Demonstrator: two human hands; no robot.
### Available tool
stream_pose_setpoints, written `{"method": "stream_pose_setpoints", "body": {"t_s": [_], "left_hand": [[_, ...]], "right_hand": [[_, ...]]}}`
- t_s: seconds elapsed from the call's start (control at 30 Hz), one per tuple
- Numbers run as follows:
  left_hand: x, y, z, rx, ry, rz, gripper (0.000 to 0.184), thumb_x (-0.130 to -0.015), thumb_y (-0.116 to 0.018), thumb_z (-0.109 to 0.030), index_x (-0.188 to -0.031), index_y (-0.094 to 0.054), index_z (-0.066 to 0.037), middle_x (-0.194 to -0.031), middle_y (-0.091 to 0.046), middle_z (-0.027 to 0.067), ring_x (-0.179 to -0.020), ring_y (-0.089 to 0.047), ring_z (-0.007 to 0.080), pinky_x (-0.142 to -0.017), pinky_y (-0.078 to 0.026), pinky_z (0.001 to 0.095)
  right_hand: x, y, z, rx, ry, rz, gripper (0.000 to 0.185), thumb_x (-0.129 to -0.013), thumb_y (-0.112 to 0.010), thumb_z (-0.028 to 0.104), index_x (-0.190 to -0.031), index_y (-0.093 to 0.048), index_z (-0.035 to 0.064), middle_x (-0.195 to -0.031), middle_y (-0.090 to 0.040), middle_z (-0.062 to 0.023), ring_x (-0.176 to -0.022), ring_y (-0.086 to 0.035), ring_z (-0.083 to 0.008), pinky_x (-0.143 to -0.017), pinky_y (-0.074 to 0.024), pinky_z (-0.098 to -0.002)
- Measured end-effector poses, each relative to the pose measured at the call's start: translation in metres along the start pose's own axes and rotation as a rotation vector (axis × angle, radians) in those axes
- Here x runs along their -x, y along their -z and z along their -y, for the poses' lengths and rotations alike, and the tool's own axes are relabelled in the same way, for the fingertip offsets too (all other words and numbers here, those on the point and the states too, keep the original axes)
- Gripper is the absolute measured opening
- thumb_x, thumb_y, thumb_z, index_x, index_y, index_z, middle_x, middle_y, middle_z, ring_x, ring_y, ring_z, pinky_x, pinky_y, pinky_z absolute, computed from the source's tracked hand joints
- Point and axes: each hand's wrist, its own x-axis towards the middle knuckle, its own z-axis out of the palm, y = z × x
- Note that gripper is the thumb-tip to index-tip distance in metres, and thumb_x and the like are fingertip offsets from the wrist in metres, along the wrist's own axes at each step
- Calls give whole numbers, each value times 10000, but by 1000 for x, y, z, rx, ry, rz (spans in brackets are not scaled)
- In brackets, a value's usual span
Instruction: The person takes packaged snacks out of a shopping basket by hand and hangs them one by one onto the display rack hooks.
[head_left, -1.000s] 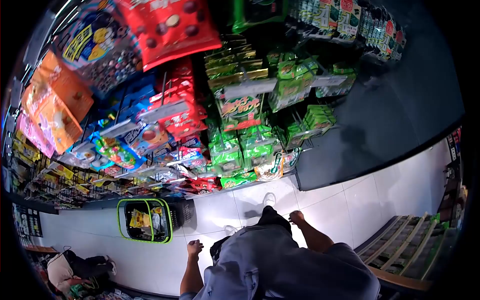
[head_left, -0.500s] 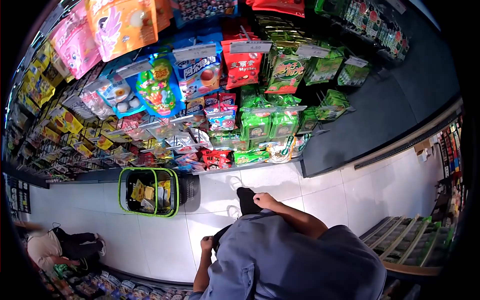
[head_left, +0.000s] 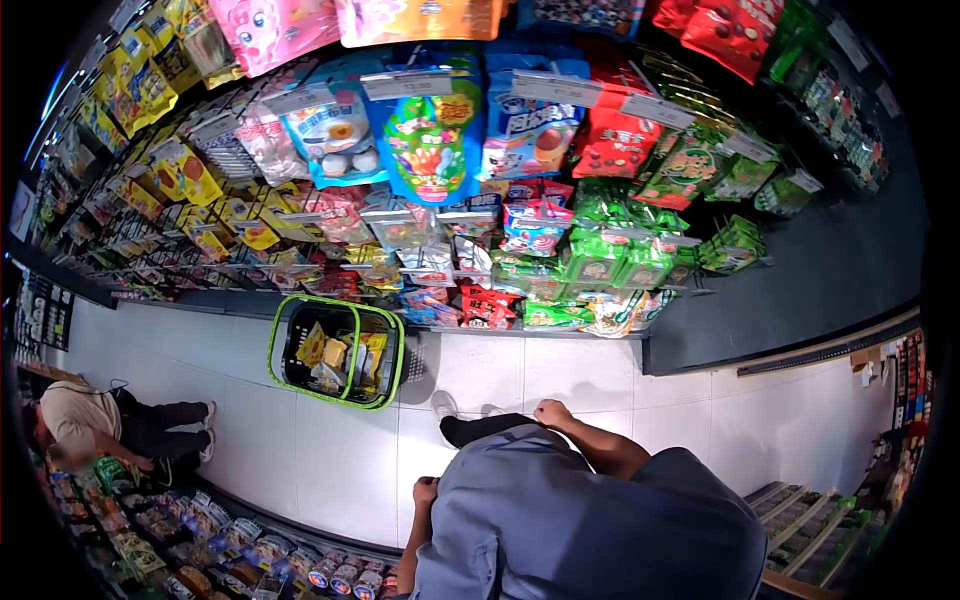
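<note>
My left hand [head_left: 426, 490] hangs low beside my body, its fingers curled; whether it holds anything is too small to make out. On the other side, my right hand [head_left: 551, 411] is out over the floor in front of my thigh, closed, with nothing visible in it. A black basket with a green rim [head_left: 400, 372] stands on the floor ahead and to the left, with yellow packets [head_left: 313, 343] inside. Neither hand touches the basket or the hanging bags. Blue bags [head_left: 533, 125], a green and blue bag [head_left: 431, 140] and red bags [head_left: 615, 140] hang from the rack ahead.
Another person [head_left: 80, 425] bends by a low shelf of packaged goods [head_left: 240, 535] at the lower left. A dark panel [head_left: 790, 265] ends the rack on the right. A slatted stand [head_left: 815, 535] is at the lower right. Pale floor tiles [head_left: 330, 450] run between the shelves.
The view has swung left, so the rack and basket appear farther right. My body has stepped nearer the basket. My right hand has moved away from my thigh.
</note>
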Motion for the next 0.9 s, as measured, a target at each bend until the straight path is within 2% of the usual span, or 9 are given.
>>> {"method": "stream_pose_setpoints", "body": {"t_s": [0.07,0.1,0.17,0.2,0.4,0.57,0.63,0.77,0.9], "left_hand": [[-27,4,24,109,-33,4,319,-842,-671,-308,-968,-717,-18,-929,-718,168,-889,-694,286,-815,-529,371],[-12,22,3,169,15,16,317,-867,-671,-284,-993,-699,5,-928,-720,159,-865,-693,243,-796,-530,344],[-29,38,23,336,-55,147,307,-896,-658,-255,-1016,-681,27,-925,-720,149,-846,-682,203,-783,-528,320],[-17,58,7,304,-2,129,293,-905,-657,-238,-1013,-675,33,-919,-718,139,-830,-673,188,-777,-527,312],[-36,165,1,-104,-50,114,369,-876,-634,-314,-1003,-676,30,-877,-720,153,-818,-700,224,-764,-538,338],[-82,228,2,192,-23,106,291,-876,-626,-225,-968,-655,50,-794,-698,116,-721,-668,176,-684,-530,314],[-100,244,-8,145,-61,87,285,-881,-618,-216,-976,-650,51,-798,-696,111,-717,-665,175,-670,-526,314],[-118,255,-37,175,-69,108,260,-882,-619,-206,-970,-659,36,-834,-704,117,-756,-674,188,-710,-532,315],[-113,256,-71,-111,-256,101,247,-863,-655,-267,-997,-678,-60,-930,-707,135,-897,-682,262,-822,-524,359]], "right_hand": [[-23,-16,3,73,6,42,343,-822,-552,314,-1008,-704,69,-1036,-680,-187,-998,-640,-357,-898,-501,-427],[-31,-25,5,112,-33,79,357,-818,-549,327,-997,-707,60,-1046,-674,-198,-1008,-636,-359,-904,-499,-433],[-36,-34,29,112,-104,73,373,-809,-554,334,-966,-713,36,-1061,-662,-225,-1024,-631,-364,-912,-499,-435],[-40,-34,46,85,-120,86,369,-809,-555,333,-967,-713,39,-1068,-662,-218,-1027,-630,-364,-913,-500,-433],[-85,-72,146,-16,-77,-25,317,-833,-544,281,-977,-706,50,-1076,-670,-177,-1027,-629,-357,-911,-500,-434],[-104,-83,223,-227,29,-48,268,-839,-545,240,-965,-704,66,-1054,-677,-164,-1017,-632,-341,-903,-499,-410],[-102,-79,245,-242,52,-23,262,-840,-553,248,-972,-705,81,-1051,-679,-158,-1006,-636,-334,-898,-498,-402],[-98,-85,253,-227,49,-20,248,-839,-560,232,-978,-708,90,-1040,-687,-144,-1012,-640,-315,-900,-500,-381],[-92,-96,234,-196,-69,-74,269,-835,-547,238,-987,-703,80,-1046,-684,-151,-1022,-633,-325,-903,-497,-391]]}}
